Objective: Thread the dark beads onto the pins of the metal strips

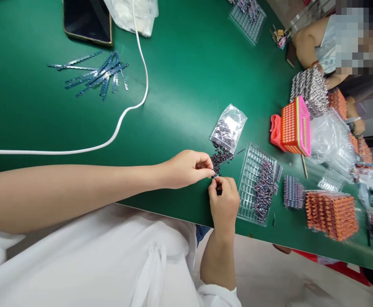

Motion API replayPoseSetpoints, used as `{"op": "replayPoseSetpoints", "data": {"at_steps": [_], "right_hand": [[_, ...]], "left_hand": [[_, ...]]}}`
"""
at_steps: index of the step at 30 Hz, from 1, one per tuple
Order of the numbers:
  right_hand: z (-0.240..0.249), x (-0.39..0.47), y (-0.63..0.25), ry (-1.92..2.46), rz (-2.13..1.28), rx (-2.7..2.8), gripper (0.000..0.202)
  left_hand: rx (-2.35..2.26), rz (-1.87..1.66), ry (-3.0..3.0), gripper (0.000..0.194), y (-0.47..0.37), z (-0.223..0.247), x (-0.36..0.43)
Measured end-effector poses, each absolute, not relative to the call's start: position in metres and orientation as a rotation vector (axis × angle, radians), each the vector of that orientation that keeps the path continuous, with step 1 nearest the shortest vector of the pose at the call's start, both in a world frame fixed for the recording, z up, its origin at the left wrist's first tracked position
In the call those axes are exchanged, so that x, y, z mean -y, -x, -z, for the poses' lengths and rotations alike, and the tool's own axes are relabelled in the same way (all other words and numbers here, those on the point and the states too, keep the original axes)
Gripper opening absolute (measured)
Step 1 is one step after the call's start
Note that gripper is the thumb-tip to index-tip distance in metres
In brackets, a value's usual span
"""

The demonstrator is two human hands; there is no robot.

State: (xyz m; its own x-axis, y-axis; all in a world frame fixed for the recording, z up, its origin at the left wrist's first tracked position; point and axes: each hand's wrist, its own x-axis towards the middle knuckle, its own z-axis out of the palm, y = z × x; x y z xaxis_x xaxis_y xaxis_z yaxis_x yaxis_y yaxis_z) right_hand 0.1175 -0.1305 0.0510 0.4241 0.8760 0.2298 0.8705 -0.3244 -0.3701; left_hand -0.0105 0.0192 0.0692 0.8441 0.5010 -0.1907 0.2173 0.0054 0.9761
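Dark, bead-like small components (221,157) lie heaped just beyond left hand (186,169); both it and right hand (224,200) pinch one tiny piece (216,175) between closed fingertips. Judged light, rigid, easily dropped; grip by its body.

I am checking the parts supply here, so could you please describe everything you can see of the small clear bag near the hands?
The small clear bag is a crinkled, glossy plastic pouch lying flat on the green table, tilted with its open mouth toward the person. It holds small dark beads, and a loose pile of dark beads has spilled from the mouth. The left hand and right hand pinch a tiny piece just below that pile; neither touches the bag. A clear plastic tray lies to its lower right.
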Motion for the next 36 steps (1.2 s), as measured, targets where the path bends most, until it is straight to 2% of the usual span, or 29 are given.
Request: {"op": "replayPoseSetpoints", "data": {"at_steps": [4, 11, 19, 31, 36], "right_hand": [[-0.057, 0.133, -0.112, 2.103, -0.168, 1.169, 0.011], [-0.054, 0.138, -0.099, 1.599, -0.451, 0.640, 0.010], [-0.050, 0.133, -0.089, 1.700, -0.096, 0.670, 0.008], [-0.050, 0.135, -0.087, 1.755, 0.012, 0.780, 0.002], [-0.055, 0.144, -0.097, 1.843, 0.219, 1.140, 0.018]], "left_hand": [[-0.545, -0.243, -1.470, 0.020, 0.010, -0.070, -0.017], [-0.340, -0.203, -1.090, 0.015, 0.013, -0.077, -0.003], [-0.335, -0.190, -1.035, 0.013, 0.017, -0.078, 0.007], [-0.317, -0.236, -1.166, 0.011, 0.016, -0.076, 0.004], [-0.350, -0.191, -1.060, 0.011, 0.014, -0.078, -0.002]]}}
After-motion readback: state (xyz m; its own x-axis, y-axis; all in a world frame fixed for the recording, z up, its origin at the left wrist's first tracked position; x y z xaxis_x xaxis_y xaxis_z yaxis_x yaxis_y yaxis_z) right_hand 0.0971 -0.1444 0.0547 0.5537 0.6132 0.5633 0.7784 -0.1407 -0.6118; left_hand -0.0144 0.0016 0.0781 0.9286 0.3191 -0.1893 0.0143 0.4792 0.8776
